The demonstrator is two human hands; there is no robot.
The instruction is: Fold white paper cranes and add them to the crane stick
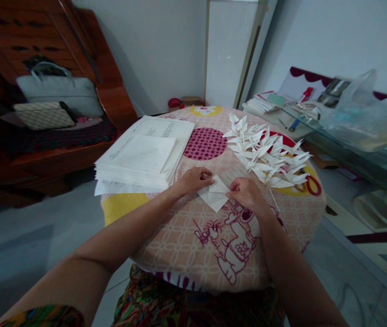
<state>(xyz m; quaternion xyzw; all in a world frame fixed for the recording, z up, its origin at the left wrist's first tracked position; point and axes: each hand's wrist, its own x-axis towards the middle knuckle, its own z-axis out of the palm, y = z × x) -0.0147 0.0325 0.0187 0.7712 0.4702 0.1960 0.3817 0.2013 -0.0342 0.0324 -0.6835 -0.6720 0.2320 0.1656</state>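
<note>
A small folded white paper [215, 195] lies on the round table [179, 245], which has a patterned cartoon cloth. My left hand [193, 180] pinches the paper's left edge with curled fingers. My right hand [246, 193] presses and grips its right edge, fingers closed. Behind my right hand lies a pile of several folded white paper cranes [268, 154]. A thick stack of white sheets [145, 154] sits on the table just left of my left hand.
Red-handled scissors [311, 184] lie under the cranes at the table's right edge. A glass table [343, 136] with bags and papers stands to the right. A wooden bench [60, 136] with bags is at the left. Grey floor surrounds the table.
</note>
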